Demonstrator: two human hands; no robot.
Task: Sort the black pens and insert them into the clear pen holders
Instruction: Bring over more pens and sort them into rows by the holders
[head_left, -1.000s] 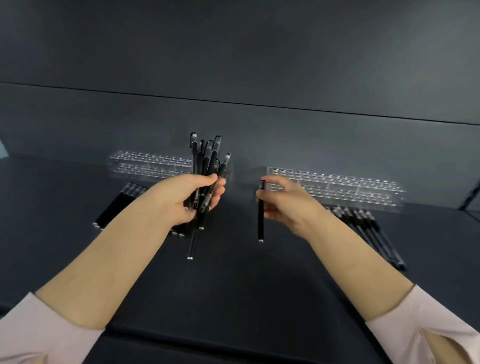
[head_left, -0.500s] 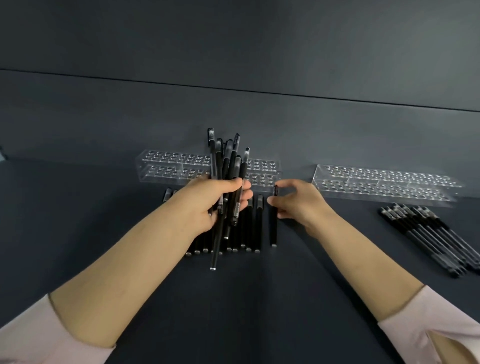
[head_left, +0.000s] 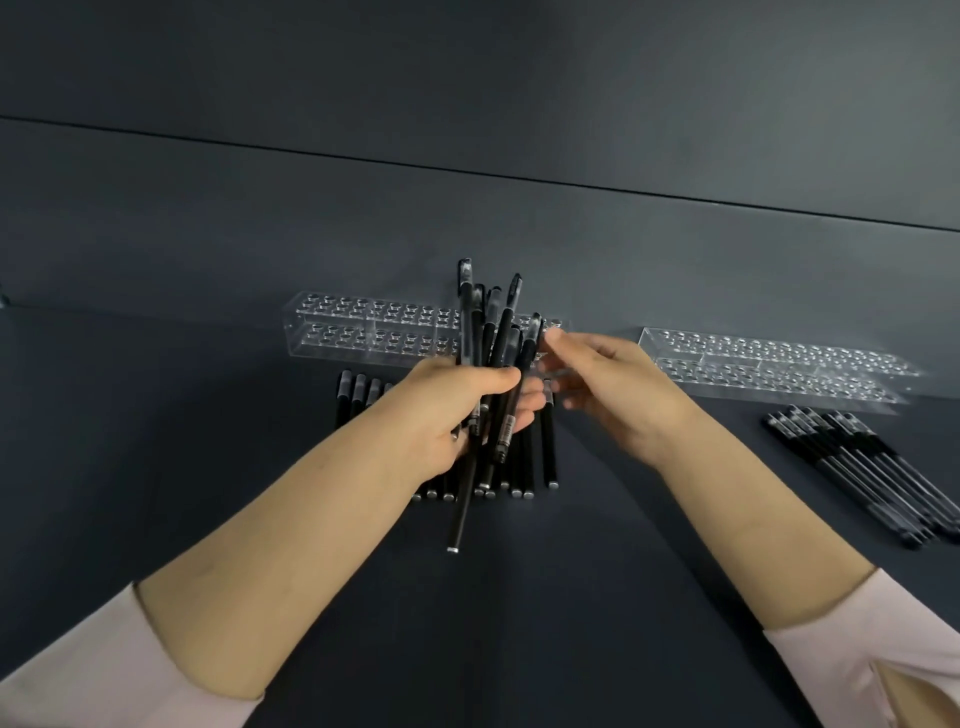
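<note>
Several black pens (head_left: 504, 338) are standing bunched in our left hand (head_left: 457, 415), which is gripping them above a row of pens (head_left: 548, 452) lying before the left clear holder (head_left: 363, 332). Our right hand (head_left: 613, 389) is hovering at the bunch's top, and we cannot tell whether it is pinching one.

Glossy clear plastic pen holder (head_left: 363, 332), matt black pens (head_left: 498, 364), smooth matt dark table (head_left: 156, 441).

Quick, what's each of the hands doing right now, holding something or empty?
Left hand: holding a bundle of black pens.
Right hand: at the bundle's top; cannot tell if it grips a pen.
</note>
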